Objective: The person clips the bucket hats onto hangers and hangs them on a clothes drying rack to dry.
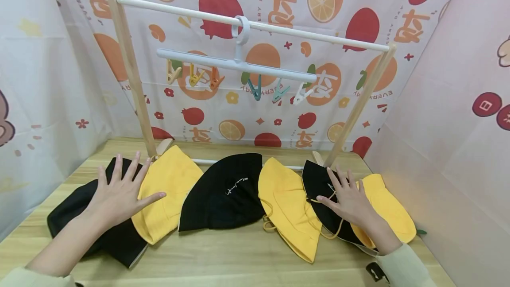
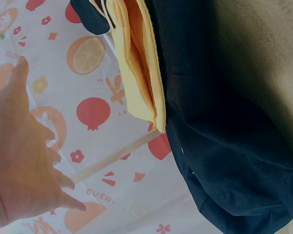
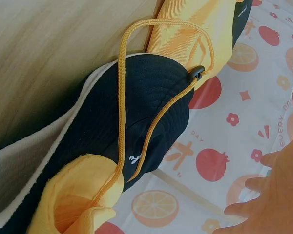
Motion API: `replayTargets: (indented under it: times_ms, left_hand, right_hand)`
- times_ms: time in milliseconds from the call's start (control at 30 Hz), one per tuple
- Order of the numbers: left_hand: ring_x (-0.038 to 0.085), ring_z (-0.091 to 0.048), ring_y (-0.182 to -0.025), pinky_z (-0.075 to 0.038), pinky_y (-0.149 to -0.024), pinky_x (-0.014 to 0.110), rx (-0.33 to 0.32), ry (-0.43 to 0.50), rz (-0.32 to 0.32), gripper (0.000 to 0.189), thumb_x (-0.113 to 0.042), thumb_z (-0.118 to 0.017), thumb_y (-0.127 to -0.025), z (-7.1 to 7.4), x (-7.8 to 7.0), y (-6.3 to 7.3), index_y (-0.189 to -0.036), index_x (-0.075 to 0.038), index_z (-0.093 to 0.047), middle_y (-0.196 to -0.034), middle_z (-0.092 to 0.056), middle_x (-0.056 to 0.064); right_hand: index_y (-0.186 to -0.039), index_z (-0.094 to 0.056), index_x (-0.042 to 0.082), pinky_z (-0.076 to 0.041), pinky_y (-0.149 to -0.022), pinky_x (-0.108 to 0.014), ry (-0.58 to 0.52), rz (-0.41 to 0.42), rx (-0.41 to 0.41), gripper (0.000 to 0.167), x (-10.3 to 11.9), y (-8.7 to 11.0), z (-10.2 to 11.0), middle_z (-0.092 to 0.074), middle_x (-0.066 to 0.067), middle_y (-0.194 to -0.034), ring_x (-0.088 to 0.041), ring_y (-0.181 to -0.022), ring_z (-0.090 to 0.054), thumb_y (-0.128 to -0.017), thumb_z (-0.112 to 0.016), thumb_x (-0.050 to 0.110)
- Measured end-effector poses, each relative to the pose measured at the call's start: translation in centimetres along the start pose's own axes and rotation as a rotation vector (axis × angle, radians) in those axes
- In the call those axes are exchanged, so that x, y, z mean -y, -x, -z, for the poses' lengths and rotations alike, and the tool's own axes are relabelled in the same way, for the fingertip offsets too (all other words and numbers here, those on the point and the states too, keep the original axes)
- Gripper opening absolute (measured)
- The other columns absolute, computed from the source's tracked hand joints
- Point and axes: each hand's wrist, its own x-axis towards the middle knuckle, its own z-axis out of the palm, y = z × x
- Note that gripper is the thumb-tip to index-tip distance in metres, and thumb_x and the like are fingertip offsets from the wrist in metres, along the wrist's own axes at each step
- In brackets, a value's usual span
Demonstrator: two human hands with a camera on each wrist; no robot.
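Observation:
My left hand (image 1: 119, 196) spreads its fingers above a black bucket hat (image 1: 79, 200) and a yellow bucket hat (image 1: 169, 194) at the left. In the left wrist view that hand shows apart from the cloth of both. On the right, my right hand (image 1: 352, 203), fingers also spread, is over a black hat (image 1: 328, 216) with white lettering and beside a yellow hat (image 1: 388, 207). A yellow cord (image 3: 121, 97) with a dark toggle (image 3: 197, 73) loops across the black one. Between the hands lie a black hat (image 1: 225, 194) and a yellow hat (image 1: 288, 207). Neither hand holds anything.
Behind the hats stands a wooden rack (image 1: 133, 70) with a white top rod (image 1: 318, 34). A pale hanger (image 1: 199, 59) hooks over the rod, with several coloured clips (image 1: 255, 87) below its bar. Patterned cloth (image 1: 255, 123) backs the wooden table (image 1: 191, 260). A dark object (image 1: 374, 271) lies near the right sleeve.

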Motion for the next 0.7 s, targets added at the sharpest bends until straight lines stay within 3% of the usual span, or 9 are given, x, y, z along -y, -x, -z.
replayTargets:
  times_ms: [333, 700]
  left_hand:
    - [0.053, 0.008, -0.127, 0.016, -0.091, 0.065, -0.001, -0.001, -0.015, 0.099, -0.069, -0.046, -0.080, 0.2, 0.0, 0.0, -0.144, 0.001, -0.018, -0.146, -0.007, 0.029]
    - [0.052, 0.001, -0.129, 0.013, -0.094, 0.064, -0.019, 0.020, -0.063, 0.096, -0.068, -0.046, -0.081, 0.5, -2.1, -1.0, -0.141, 0.004, -0.026, -0.147, -0.009, 0.026]
  right_hand:
    - [-0.147, -0.019, 0.011, -0.010, -0.095, -0.067, -0.037, 0.025, 0.021, 0.086, 0.9, -0.4, 0.1, -0.014, -0.019, -0.149, -0.050, -0.130, -0.008, -0.084, -0.049, 0.062]
    - [-0.147, -0.021, 0.010, -0.012, -0.097, -0.065, -0.012, 0.081, 0.033, 0.085, 2.3, -1.0, -0.6, -0.016, -0.017, -0.149, -0.047, -0.130, -0.013, -0.085, -0.047, 0.062]
